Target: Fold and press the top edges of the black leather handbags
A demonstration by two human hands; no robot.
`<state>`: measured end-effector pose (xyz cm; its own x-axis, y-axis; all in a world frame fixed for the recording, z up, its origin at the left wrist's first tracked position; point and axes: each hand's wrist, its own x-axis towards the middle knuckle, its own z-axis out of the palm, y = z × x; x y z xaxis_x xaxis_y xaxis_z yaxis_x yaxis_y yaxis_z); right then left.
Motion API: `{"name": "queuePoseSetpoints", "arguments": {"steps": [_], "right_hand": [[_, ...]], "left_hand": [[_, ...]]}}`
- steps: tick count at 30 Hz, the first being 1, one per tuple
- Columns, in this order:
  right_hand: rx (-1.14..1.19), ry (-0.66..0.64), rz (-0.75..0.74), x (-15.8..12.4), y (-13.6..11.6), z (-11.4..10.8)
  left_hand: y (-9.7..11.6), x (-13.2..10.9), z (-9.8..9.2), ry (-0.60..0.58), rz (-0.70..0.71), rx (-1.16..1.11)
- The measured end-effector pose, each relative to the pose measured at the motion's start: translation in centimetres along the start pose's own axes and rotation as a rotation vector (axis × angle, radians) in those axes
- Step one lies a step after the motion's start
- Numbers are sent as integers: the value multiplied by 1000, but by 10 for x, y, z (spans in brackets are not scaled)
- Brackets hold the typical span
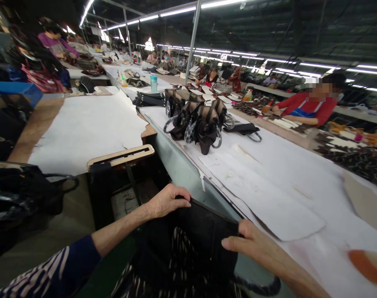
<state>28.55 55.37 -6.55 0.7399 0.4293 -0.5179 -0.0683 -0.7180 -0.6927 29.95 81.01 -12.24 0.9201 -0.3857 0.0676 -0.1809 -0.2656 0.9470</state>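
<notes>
Head view: left hand (pixel 169 201) and right hand (pixel 253 244), set apart, each pinch the upper edge of a black bag (pixel 207 227) beside the white-topped table (pixel 287 178), upon which dark bags (pixel 203 122) cluster.

Rows of fluorescent tubes (pixel 178 11) gave cool light from overhead, beneath a ceiling (pixel 346 25) that sank into near-black. The white-covered table (pixel 287 165) was the brightest broad surface, while the black handbag (pixel 203 231) in the foreground lost most detail in shadow. Small glints marked the plastic-wrapped handles (pixel 190 131). Wide-angle distortion tilted the metal post (pixel 193 41), the orange-and-white shape (pixel 366 265) at the right edge was smeared, distant workers were soft, and pixelation masked the red-sleeved co-worker's (pixel 326 105) head.
</notes>
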Motion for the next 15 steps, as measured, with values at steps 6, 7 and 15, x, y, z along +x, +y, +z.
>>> {"name": "queuePoseSetpoints", "arguments": {"steps": [6, 7, 15], "right_hand": [[-18, 10, 21, -1, -2, -2], [-14, 10, 23, -1, -1, -2], [19, 14, 23, -2, -3, -1]], "left_hand": [[-2, 3, 1, 64, -95, 9], [-2, 3, 2, 72, -110, 10], [4, 6, 8, 113, -180, 36]]}}
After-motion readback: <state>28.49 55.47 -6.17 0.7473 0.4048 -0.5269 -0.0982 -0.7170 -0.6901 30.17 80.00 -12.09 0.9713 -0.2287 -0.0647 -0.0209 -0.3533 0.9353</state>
